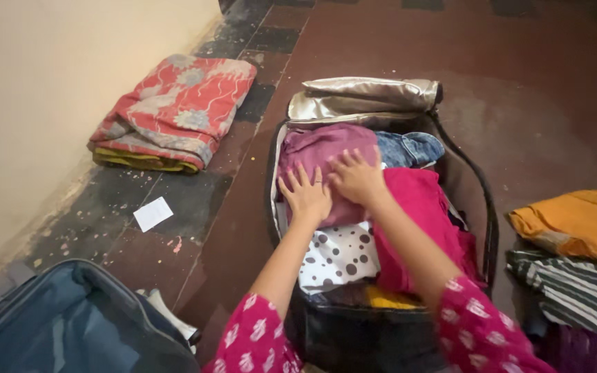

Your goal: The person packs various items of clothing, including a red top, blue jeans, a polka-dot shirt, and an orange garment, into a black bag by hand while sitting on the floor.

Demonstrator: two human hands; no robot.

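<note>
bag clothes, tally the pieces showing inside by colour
Open bag, both hands pressing on the mauve piece.
mauve: 1
blue denim: 1
pink: 1
white with dark dots: 1
yellow: 1
total: 5
left hand, right hand

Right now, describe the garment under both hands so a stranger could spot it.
Find the open black bag mid-floor. At its far end, beside blue jeans, lies a folded mauve garment, with the left hand and right hand flat on it. It is paler than the bright pink cloth.

Soft matt mauve cloth (326, 155), glossy metallic bag flap (367, 97), rough worn floor (533, 90)
</note>
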